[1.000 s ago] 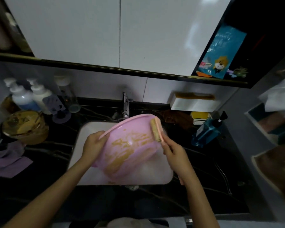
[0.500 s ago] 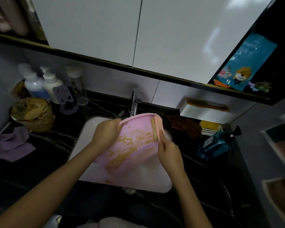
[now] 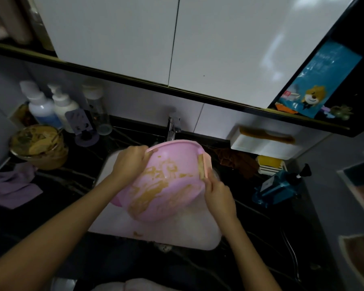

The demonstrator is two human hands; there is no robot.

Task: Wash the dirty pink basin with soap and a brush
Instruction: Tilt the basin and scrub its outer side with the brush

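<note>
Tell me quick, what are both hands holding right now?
Left hand: closed, gripping the rim of the pink basin.
Right hand: closed, holding the brush, with its bristles against the basin's inside.

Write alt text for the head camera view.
The left hand grips the rim of a tilted pink basin smeared with tan residue over a white sink, while the right hand holds a brush against its inner wall.

There was one pink basin (image 3: 177, 196), one brush (image 3: 201, 167), one faucet (image 3: 172, 127), one brown bowl (image 3: 48, 161) and two white bottles (image 3: 40, 106) (image 3: 64, 108).
</note>
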